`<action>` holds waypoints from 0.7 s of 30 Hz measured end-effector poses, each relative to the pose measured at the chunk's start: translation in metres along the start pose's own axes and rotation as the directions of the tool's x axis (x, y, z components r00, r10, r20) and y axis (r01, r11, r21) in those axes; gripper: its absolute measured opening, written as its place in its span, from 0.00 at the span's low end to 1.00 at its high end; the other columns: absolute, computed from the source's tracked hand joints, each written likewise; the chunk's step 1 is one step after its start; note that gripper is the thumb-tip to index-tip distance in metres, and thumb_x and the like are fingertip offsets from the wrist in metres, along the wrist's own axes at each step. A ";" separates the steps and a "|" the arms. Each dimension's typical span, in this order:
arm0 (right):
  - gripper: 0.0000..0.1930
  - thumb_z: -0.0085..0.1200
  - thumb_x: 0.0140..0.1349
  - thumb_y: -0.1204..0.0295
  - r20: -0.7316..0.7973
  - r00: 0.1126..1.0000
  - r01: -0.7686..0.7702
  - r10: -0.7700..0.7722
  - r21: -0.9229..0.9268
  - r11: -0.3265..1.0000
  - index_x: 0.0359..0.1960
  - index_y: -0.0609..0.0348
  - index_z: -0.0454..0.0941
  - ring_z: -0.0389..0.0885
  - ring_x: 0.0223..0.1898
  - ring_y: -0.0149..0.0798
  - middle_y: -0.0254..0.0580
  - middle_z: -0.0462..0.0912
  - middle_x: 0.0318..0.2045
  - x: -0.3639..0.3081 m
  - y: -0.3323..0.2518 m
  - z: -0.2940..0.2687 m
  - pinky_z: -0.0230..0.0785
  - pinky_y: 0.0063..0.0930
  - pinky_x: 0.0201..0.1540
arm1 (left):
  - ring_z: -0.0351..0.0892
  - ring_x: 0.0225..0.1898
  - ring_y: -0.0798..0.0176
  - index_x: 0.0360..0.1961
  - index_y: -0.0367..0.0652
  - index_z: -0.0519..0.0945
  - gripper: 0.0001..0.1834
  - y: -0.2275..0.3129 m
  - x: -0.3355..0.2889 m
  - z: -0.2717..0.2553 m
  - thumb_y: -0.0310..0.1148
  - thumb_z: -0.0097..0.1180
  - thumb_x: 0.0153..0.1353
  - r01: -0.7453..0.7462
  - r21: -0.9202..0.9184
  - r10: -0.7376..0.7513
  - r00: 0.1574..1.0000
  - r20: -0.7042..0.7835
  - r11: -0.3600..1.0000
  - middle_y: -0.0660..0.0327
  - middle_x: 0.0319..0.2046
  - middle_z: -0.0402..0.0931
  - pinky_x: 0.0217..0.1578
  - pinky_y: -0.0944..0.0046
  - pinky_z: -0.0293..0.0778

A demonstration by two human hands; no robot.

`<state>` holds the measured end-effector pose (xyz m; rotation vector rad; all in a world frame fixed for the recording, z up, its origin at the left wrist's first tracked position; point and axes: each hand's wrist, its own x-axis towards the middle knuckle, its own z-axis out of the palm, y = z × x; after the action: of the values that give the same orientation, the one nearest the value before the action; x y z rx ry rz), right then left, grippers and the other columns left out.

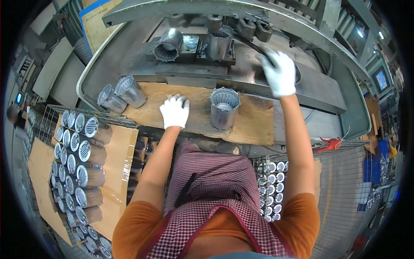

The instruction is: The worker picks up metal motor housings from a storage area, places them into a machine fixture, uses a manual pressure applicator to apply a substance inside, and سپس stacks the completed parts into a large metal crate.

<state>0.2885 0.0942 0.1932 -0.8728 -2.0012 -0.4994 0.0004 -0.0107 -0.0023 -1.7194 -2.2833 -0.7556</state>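
My left hand (175,112), in a white glove, lies on the wooden board (198,100) with its fingers stretched forward and nothing in it. Further forward on the right, my gloved right hand (279,73) grips a long dark-handled tool (246,42). The tool's far end reaches the top of a metal cup (219,46) on the right press block; whether that end is a brush cannot be made out. Another ribbed metal cup (168,46) lies tilted on the left block, its mouth facing me. Between my hands, a toothed-rim metal cup (224,108) stands upright on the board.
Two more metal cups (130,91) lean at the board's left end. A wire basket with cardboard holds stacked cups (85,151) at my left; another basket of cups (276,177) is by my right side. A steel beam (241,13) crosses above the blocks. A red-handled tool (331,145) hangs right.
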 end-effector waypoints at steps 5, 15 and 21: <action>0.14 0.54 0.57 0.56 0.119 0.977 -0.171 0.175 -0.042 0.984 0.35 0.51 0.83 0.80 0.29 0.51 0.50 0.81 0.24 0.043 -0.006 0.051 0.71 0.41 0.35 | 0.74 0.48 0.53 0.38 0.50 0.83 0.15 -0.005 0.002 -0.002 0.45 0.49 0.61 0.013 -0.028 -0.014 1.000 -0.005 1.000 0.59 0.42 0.79 0.49 0.51 0.65; 0.17 0.54 0.58 0.53 -0.079 0.894 -0.446 0.441 -0.081 0.891 0.36 0.52 0.84 0.79 0.35 0.54 0.52 0.82 0.30 0.007 0.087 -0.010 0.70 0.43 0.41 | 0.76 0.48 0.48 0.41 0.45 0.82 0.15 -0.012 0.000 -0.005 0.42 0.52 0.61 0.050 -0.308 -0.109 0.978 -0.176 0.950 0.52 0.42 0.80 0.50 0.52 0.68; 0.17 0.53 0.55 0.52 0.119 0.710 -0.633 0.694 -0.324 0.703 0.38 0.47 0.84 0.80 0.42 0.52 0.48 0.83 0.38 -0.022 0.117 -0.036 0.71 0.40 0.46 | 0.73 0.52 0.59 0.56 0.34 0.71 0.21 -0.013 -0.008 -0.020 0.35 0.52 0.65 0.158 -0.690 -0.258 0.965 -0.042 0.707 0.50 0.52 0.73 0.55 0.61 0.67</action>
<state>0.4036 0.1421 0.1966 -1.8104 -1.6558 -0.2359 -0.0121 -0.0306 0.0078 -1.5598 -2.2707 -1.9041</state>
